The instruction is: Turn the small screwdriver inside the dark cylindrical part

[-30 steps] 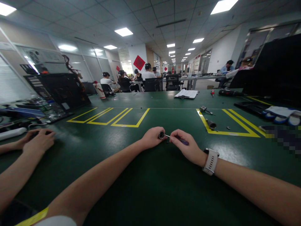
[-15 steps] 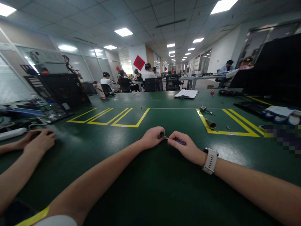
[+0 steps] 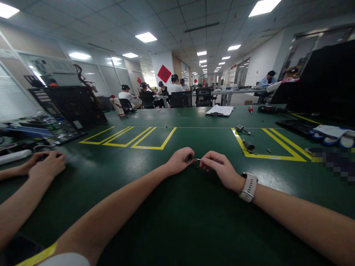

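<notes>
- Tube (image 3: 189,158): we have it in the left hand (image 3: 177,162), fingers closed around its body, open end showing past the fingertips. We judge the wrap steadies it and leaves the mouth exposed.
- Tool (image 3: 198,159): we hold it in the right hand (image 3: 222,170), thumb and fingers pinched narrow on it. Its thin shaft points at the tube from just beside the left fingers. The pinch looks chosen for fine control; whether the tip touches the tube, we cannot tell.
- Both hands sit low over the bench (image 3: 172,207), fingertips near each other, probably so that the bench can steady them.
- Bit (image 3: 197,167): tiny, dark, on the bench just below the gap between our two sets of fingers. Too small for us to name.
- Beyond the right fingers, off to the right: a second tube (image 3: 249,146) on its side, a metal piece (image 3: 240,128) behind it. Yellow tape (image 3: 260,156) borders the area, perhaps to keep parts together.
- Clipboard (image 3: 220,110): flat, well beyond our right fingers, within view yet away from the handwork.
- Well left of our left fingers, another person's hands (image 3: 46,166) work apart from ours.
</notes>
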The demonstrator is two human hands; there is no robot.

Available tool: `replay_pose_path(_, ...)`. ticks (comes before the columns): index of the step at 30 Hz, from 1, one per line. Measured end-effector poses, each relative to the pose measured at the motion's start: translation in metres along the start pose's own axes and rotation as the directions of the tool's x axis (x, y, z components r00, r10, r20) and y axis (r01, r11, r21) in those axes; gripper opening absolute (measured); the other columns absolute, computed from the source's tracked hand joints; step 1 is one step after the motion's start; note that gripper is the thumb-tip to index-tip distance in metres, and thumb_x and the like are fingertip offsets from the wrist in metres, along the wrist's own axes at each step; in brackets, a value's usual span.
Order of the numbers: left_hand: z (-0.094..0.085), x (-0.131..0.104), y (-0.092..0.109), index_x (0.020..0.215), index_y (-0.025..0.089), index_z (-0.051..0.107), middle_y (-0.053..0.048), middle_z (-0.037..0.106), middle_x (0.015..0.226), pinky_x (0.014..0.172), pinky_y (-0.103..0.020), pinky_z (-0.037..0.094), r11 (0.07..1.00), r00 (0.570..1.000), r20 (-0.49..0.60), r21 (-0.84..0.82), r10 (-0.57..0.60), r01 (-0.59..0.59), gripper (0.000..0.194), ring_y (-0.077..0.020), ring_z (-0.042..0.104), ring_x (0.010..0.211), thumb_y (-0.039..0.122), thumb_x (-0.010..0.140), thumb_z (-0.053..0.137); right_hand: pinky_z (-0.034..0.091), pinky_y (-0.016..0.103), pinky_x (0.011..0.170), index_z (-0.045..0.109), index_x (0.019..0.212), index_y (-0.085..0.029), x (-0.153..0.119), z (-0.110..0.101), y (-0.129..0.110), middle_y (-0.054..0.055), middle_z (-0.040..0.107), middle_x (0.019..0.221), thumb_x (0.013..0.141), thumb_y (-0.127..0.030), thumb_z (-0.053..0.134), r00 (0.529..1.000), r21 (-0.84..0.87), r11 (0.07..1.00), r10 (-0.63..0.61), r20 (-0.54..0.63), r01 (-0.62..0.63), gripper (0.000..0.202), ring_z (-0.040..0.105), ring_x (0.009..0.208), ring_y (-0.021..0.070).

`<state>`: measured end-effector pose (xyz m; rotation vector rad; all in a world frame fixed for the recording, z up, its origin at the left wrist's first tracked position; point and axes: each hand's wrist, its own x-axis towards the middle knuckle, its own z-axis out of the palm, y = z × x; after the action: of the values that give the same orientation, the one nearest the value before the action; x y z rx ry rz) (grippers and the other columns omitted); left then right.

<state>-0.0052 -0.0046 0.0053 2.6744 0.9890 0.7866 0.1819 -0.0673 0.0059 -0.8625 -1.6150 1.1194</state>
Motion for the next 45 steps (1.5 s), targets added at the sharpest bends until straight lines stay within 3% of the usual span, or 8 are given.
replay_pose_path(3,0.0002,0.0001,-0.0014,0.070,0.016,0.048,0.002,0.048,0.068,0.060,-0.023,0.036,0.997,0.999,-0.032,-0.078,-0.003,0.001,0.015,-0.0101,0.045,0.063,0.026,0.075,0.058,0.039,0.028,0.060,0.059,0.071,-0.018,0.0038,-0.0019,0.0037,0.002,0.060,0.072,0.079,-0.031,0.054,0.995,0.238,0.966,0.104,0.002,-0.102,0.016,0.052,0.065,0.0134)
replay_pose_path(6,0.0009,0.0008,-0.0019,0.069,0.016,0.047,0.003,0.046,0.067,0.060,-0.022,0.036,0.993,0.999,-0.049,-0.114,-0.002,-0.003,0.015,-0.0096,0.044,0.062,0.025,0.074,0.059,0.039,0.028,0.060,0.058,0.072,-0.018,0.0050,-0.0026,0.0046,0.002,0.061,0.073,0.078,-0.030,0.054,0.988,0.342,0.927,0.156,0.017,-0.152,0.015,0.052,0.065,0.0130)
replay_pose_path(11,0.0012,0.0017,-0.0006,0.070,0.016,0.048,0.002,0.047,0.068,0.060,-0.023,0.036,1.000,0.999,-0.034,-0.029,-0.014,0.013,0.012,-0.0108,0.045,0.064,0.022,0.075,0.057,0.039,0.027,0.060,0.058,0.071,-0.017,0.0009,0.0003,0.0021,0.001,0.059,0.072,0.080,-0.030,0.054,0.997,0.146,0.988,0.057,-0.057,-0.048,0.017,0.051,0.065,0.0123)
replay_pose_path(14,0.0007,0.0012,-0.0002,0.071,0.016,0.049,0.001,0.048,0.070,0.061,-0.023,0.036,0.999,1.000,-0.011,0.040,-0.006,0.006,0.008,-0.0119,0.047,0.067,0.019,0.074,0.056,0.039,0.027,0.059,0.059,0.072,-0.018,-0.0004,0.0028,0.0020,0.001,0.059,0.072,0.080,-0.032,0.054,0.999,0.029,0.999,0.033,-0.030,-0.032,0.017,0.051,0.064,0.0125)
replay_pose_path(23,0.0021,0.0023,-0.0031,0.067,0.016,0.046,0.004,0.043,0.064,0.057,-0.022,0.034,0.994,0.993,-0.121,-0.110,-0.011,-0.002,0.018,-0.0092,0.041,0.059,0.026,0.073,0.059,0.037,0.027,0.059,0.058,0.073,-0.017,0.0066,-0.0044,0.0058,0.002,0.062,0.074,0.079,-0.029,0.055,0.979,0.406,0.892,0.199,0.037,-0.197,0.013,0.053,0.063,0.0121)
replay_pose_path(33,0.0029,0.0013,-0.0049,0.069,0.016,0.049,0.002,0.046,0.067,0.060,-0.022,0.035,1.000,1.000,-0.024,-0.007,0.015,-0.015,0.012,-0.0104,0.044,0.063,0.022,0.075,0.056,0.037,0.027,0.059,0.059,0.071,-0.017,0.0063,-0.0039,0.0073,0.002,0.062,0.070,0.077,-0.029,0.057,0.982,0.384,0.906,0.187,0.019,-0.180,0.014,0.052,0.062,0.0118)
replay_pose_path(45,0.0016,0.0015,-0.0028,0.073,0.015,0.050,0.001,0.049,0.069,0.059,-0.022,0.035,0.999,1.000,0.000,0.040,-0.014,0.014,0.007,-0.0114,0.046,0.065,0.019,0.074,0.056,0.035,0.027,0.056,0.057,0.060,-0.017,0.0055,-0.0022,0.0019,-0.001,0.059,0.058,0.073,-0.026,0.058,0.978,0.388,0.909,0.196,-0.071,-0.154,0.016,0.049,0.055,0.0116)
